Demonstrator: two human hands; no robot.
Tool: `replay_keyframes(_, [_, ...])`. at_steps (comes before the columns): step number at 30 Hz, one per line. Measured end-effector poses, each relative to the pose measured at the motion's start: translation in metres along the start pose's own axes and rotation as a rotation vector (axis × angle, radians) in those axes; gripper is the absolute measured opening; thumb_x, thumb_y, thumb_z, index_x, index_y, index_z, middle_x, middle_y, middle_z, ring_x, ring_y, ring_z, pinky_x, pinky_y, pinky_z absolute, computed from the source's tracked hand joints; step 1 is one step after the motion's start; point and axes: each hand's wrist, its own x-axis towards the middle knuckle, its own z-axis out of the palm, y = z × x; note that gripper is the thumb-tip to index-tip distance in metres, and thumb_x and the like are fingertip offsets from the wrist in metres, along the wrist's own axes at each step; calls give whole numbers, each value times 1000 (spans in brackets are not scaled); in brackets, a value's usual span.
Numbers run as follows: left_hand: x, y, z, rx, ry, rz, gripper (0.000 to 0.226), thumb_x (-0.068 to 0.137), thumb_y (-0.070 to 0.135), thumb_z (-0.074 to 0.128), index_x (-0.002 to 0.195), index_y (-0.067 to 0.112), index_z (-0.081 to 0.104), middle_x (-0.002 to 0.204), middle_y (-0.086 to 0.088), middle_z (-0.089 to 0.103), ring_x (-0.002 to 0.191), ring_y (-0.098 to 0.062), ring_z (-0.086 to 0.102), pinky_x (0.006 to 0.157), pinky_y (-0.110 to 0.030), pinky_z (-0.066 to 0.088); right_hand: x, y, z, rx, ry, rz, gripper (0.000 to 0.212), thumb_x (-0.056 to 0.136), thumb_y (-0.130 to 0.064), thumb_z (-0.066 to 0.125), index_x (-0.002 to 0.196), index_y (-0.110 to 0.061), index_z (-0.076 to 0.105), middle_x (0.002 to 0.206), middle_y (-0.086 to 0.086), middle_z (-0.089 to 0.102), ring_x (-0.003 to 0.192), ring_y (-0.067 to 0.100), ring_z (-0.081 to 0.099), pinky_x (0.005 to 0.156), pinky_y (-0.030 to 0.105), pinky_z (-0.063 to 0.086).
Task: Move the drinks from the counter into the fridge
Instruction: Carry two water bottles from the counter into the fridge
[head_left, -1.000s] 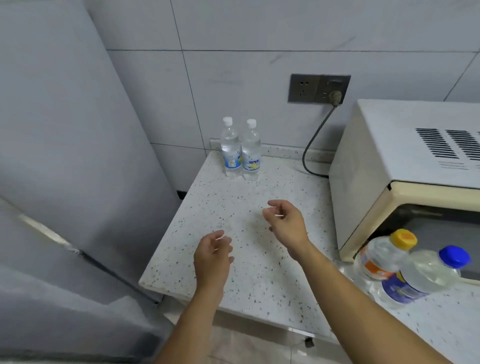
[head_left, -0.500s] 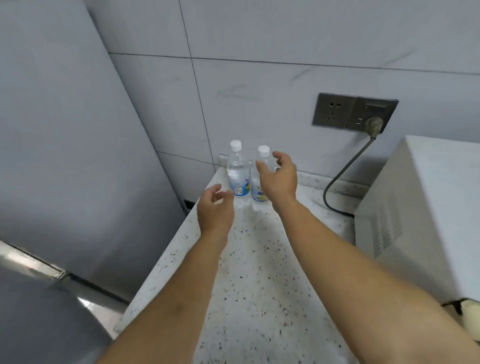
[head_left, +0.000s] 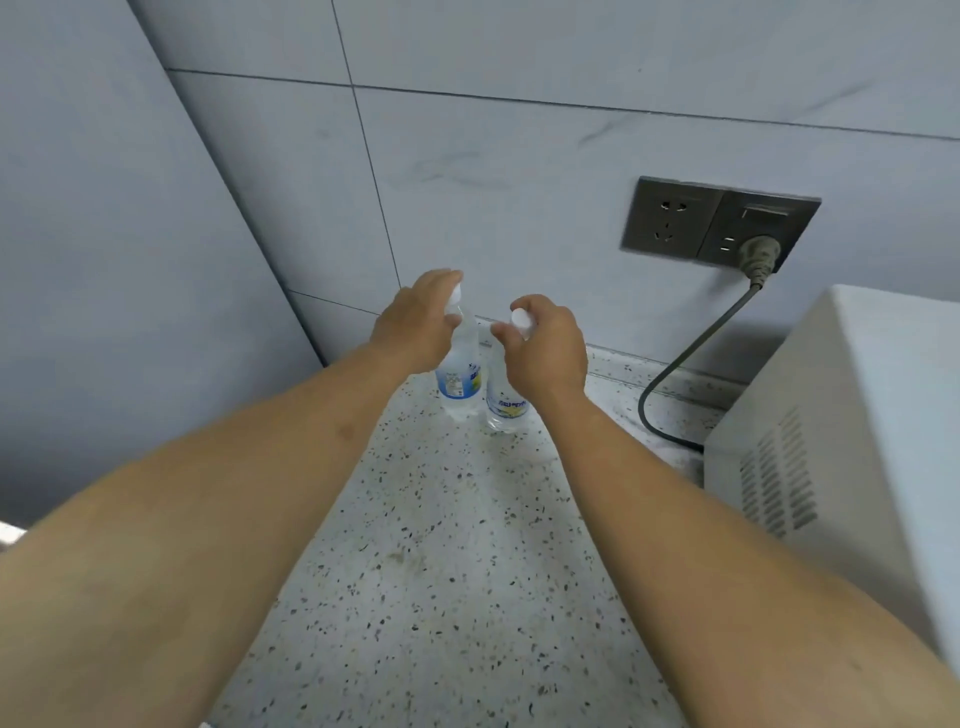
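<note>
A: Where are the bottles located?
B: Both are stood upright, side by side, at the table (head_left: 441, 571) rear.
A: Hand state?
B: The left bottle (head_left: 460, 371) neck is gripped by the left hand (head_left: 415, 327); the right bottle (head_left: 501, 402) neck is gripped by the right hand (head_left: 545, 348).

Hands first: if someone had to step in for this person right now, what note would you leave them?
Left hand: fingers curled round the neck of the left bottle, just under its white cap.
Right hand: gripping the top of the right bottle the same way.
Both bottles stand upright, side by side, on the speckled counter near the tiled wall; whether either has left the surface cannot be told.
Done: both bottles grasped.
Left: lift them and put them in the fridge, whose door is not visible here.
The microwave stands on the right.
</note>
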Motion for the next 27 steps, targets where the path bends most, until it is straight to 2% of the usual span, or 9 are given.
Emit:
replay_keyframes(3, [-2,1,-4,-5,29,20,46,96,24,59,140,18,46,144,-4,45,122,-31,50,99,-46,44,-12,6,-5,-18,59,17,31,91,-37,68,119,-27,62,115,6,51,104,27,56,76,31,45])
replay_keyframes(6, [-21,8,0,-92,72,-17,35,93,21,64,126,17,56,129,-6,51,106,-30,57,86,-38,47,-24,8,-11,15,26,63,30,91,-40,68,116,-25,61,111,6,56,96,25,60,74,31,47])
replay_keyframes(8, [-43,13,8,-177,135,-73,28,92,18,64,119,17,58,123,-6,50,96,-27,57,76,-31,41,-36,8,-14,36,6,91,28,90,-40,68,112,-23,61,106,5,62,93,23,61,70,29,44])
replay_keyframes(12, [-103,21,25,-332,243,-156,22,87,14,67,109,16,61,117,-6,48,82,-18,50,71,-26,39,-69,8,-20,22,-8,108,16,91,-36,66,100,-26,59,96,-1,65,80,18,60,58,26,42])
replay_keyframes(15, [-154,23,37,-405,262,-253,20,82,9,69,98,17,60,110,-4,47,77,-18,51,66,-23,40,-104,15,-25,-21,-35,126,11,90,-30,65,95,-30,54,91,-3,64,66,17,58,50,23,39])
replay_keyframes(18, [-206,20,52,-476,248,-377,20,81,6,69,94,16,57,109,-4,46,78,-20,54,64,-22,41,-150,29,-25,20,-67,176,14,89,-23,65,95,-29,55,95,-1,63,76,20,62,60,29,52])
replay_keyframes(21, [-255,17,61,-528,249,-435,21,81,4,70,91,15,56,109,-3,45,78,-21,56,56,-10,38,-203,43,-17,15,-38,172,15,89,-21,64,95,-29,53,97,-1,62,82,19,61,66,33,53])
replay_keyframes(23, [-284,16,62,-566,253,-446,20,80,3,70,89,15,56,107,-2,45,79,-20,57,56,-10,42,-238,49,-12,38,-25,180,16,88,-21,64,95,-30,52,98,-2,61,85,18,60,70,34,54])
replay_keyframes(27, [-333,15,51,-587,240,-393,24,78,2,73,87,17,56,104,0,46,75,-4,53,59,-12,42,-292,51,-17,65,-4,126,20,83,-21,69,91,-32,54,94,-3,62,82,14,59,67,25,46])
